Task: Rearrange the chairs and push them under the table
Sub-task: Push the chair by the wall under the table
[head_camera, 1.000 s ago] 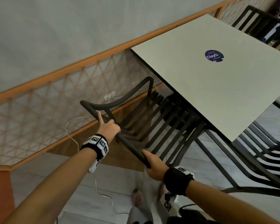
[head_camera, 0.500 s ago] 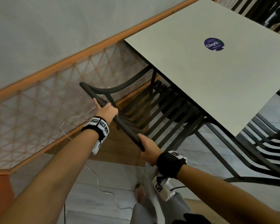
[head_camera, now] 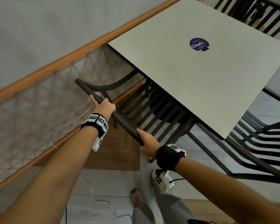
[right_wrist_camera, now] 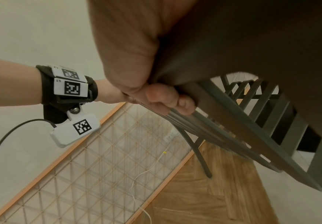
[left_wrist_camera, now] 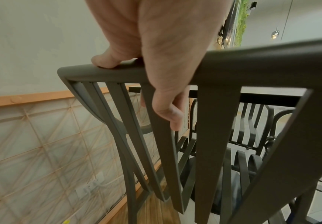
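Gripping the top rail of a dark slatted chair [head_camera: 107,110], the left hand [head_camera: 104,107] and right hand [head_camera: 146,143] each curl their fingers [left_wrist_camera: 168,112] round it, the left forefinger lying straight along the rail. The chair's seat is largely hidden beneath the pale surface [head_camera: 200,88], and its legs are hard to make out. A round dark sticker [head_camera: 199,44] lies on the surface. More dark chairs [head_camera: 262,143] are cut off at the right and far edges. A lattice wall panel [head_camera: 31,113] with an orange rail stands at left; a white cable [head_camera: 94,196] trails over the tile and wood floor [head_camera: 120,152].
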Demonstrator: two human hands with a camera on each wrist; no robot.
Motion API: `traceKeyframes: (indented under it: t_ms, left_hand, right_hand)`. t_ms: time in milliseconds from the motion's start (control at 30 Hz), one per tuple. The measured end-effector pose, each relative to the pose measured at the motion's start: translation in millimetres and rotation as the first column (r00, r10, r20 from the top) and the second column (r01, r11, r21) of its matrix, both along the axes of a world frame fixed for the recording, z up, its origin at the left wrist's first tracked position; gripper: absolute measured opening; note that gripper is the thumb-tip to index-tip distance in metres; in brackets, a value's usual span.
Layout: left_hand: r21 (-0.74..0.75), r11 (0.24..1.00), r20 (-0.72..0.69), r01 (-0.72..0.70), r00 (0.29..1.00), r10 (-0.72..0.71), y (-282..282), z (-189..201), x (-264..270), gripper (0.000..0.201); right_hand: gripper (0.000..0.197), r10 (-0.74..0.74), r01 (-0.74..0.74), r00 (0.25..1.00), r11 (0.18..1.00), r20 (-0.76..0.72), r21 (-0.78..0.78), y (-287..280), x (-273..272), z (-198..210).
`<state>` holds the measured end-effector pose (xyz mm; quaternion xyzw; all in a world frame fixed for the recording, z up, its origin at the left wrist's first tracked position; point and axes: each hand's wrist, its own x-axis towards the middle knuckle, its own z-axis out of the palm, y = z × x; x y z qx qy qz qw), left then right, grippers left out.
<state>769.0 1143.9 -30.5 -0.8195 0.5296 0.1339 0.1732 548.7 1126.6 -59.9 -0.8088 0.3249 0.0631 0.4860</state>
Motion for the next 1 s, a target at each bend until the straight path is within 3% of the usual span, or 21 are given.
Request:
traceKeyframes:
  t_ms: [267,400,533,700,900,1000]
  left_hand:
    - [-0.076,0.997,0.006,-0.027,1.000,0.027,-11,-4,-17,0.029]
    - [-0.109,0.993,0.017,0.042,0.999,-0.041,6,-11,-50,0.032]
    - [-0.160,0.986,-0.080,0.039,0.995,-0.052,26,-15,-116,0.044]
    - [-0.113,0.994,-0.147,0.010,0.989,-0.026,36,-15,-188,0.043]
    - [-0.135,0.990,-0.222,-0.038,0.975,0.007,43,-26,-227,0.034]
    - [-0.237,0.969,-0.275,-0.068,0.962,0.000,52,-42,-226,0.016]
  right_hand:
    - [0.035,0.035,-0.034,0.999,0.999,0.029,-0.037,-16,-16,5]
    - [0.040,0.070,-0.068,0.997,0.993,-0.019,0.099,-41,-48,10]
    - [0.037,0.153,-0.135,0.970,0.985,-0.189,0.105,-80,-87,-14]
    - [0.052,0.313,-0.402,0.813,0.912,-0.492,-0.085,-114,-114,-54]
    - [0.052,0.421,-0.575,0.766,0.787,-0.486,-0.225,-132,-127,-103]
    - [0.041,0.435,-0.551,0.789,0.813,-0.434,-0.186,-134,-117,-117]
